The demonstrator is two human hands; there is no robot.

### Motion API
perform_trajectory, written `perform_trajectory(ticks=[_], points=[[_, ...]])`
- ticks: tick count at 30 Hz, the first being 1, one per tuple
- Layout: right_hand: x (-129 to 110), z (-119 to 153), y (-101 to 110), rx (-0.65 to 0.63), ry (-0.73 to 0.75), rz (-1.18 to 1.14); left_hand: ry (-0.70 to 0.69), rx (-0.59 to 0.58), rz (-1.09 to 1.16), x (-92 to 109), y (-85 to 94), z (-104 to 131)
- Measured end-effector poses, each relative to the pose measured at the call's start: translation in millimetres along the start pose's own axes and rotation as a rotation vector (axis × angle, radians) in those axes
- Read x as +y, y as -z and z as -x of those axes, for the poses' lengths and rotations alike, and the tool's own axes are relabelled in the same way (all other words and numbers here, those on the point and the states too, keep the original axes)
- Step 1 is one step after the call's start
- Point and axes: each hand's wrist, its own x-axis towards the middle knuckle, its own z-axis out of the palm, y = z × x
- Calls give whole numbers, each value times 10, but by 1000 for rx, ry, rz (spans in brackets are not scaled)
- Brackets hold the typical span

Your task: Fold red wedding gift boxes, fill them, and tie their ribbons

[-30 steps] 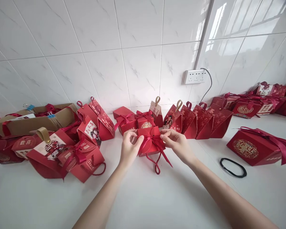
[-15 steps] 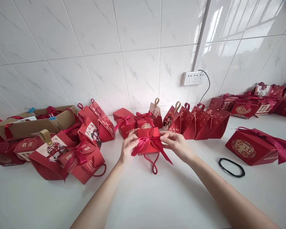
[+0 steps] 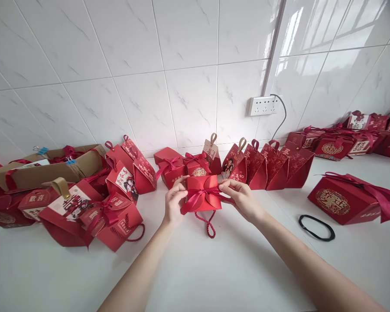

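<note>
A small red gift box (image 3: 211,204) with petal-shaped top flaps is between my hands at the centre of the counter. A dark red ribbon (image 3: 195,200) crosses its top, one tail lying toward the lower left. My left hand (image 3: 175,203) grips the box's left side, fingers bent around the edge. At the right side, my right hand (image 3: 242,198) pinches the ribbon between thumb and fingers. From the box's near side a twisted red cord handle (image 3: 209,227) hangs onto the counter. The fingertips behind the box are partly hidden.
Red gift boxes (image 3: 126,182) crowd the left, beside an open cardboard box (image 3: 52,171). More boxes (image 3: 273,167) line the wall. At right lie a ribboned box (image 3: 341,199) and a black band (image 3: 316,228). A white power strip (image 3: 263,106) with a cable is on the tiled wall.
The ribbon's right tail, which hung down over the box's lower right, now runs sideways to my right hand. More of the petal flaps shows. My left hand has hardly moved.
</note>
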Motion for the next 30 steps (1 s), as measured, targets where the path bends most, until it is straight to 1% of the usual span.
perform_trajectory(ticks=[5,7,9,11,14,15,17,20,22,24,25,26,28,29,30], points=[[81,-5,-39,68,-12,-79,-10,34,-9,-7,-17,8],[84,-17,-8,52,-10,-66,-15,22,-18,-26,16,-12],[64,-32,58,-28,7,-21,-45,-16,-36,-53,74,-41],[34,-39,136,-170,43,49,-79,-51,-53,-86,135,-69],[23,-25,194,-348,98,271,-101,-60,-107,-137,175,-79],[37,-17,188,-383,120,368,-105,-55,-130,-150,170,-73],[90,-10,149,-389,187,527,-113,-42,-148,-161,140,-50],[191,-29,89,-281,319,644,-121,-36,-103,-139,87,-19],[244,-51,81,-218,406,731,-89,-12,-33,-111,76,-21],[266,-66,89,-171,532,834,-43,78,18,-90,105,-48],[261,-67,92,-126,612,885,-27,135,23,-85,134,-68],[244,-63,92,-52,694,922,-19,187,9,-83,171,-90],[166,-33,85,176,844,937,-9,254,-38,-88,254,-129],[109,-4,81,303,888,918,-1,268,-60,-92,291,-143],[43,36,81,417,899,886,7,279,-86,-97,321,-151]])
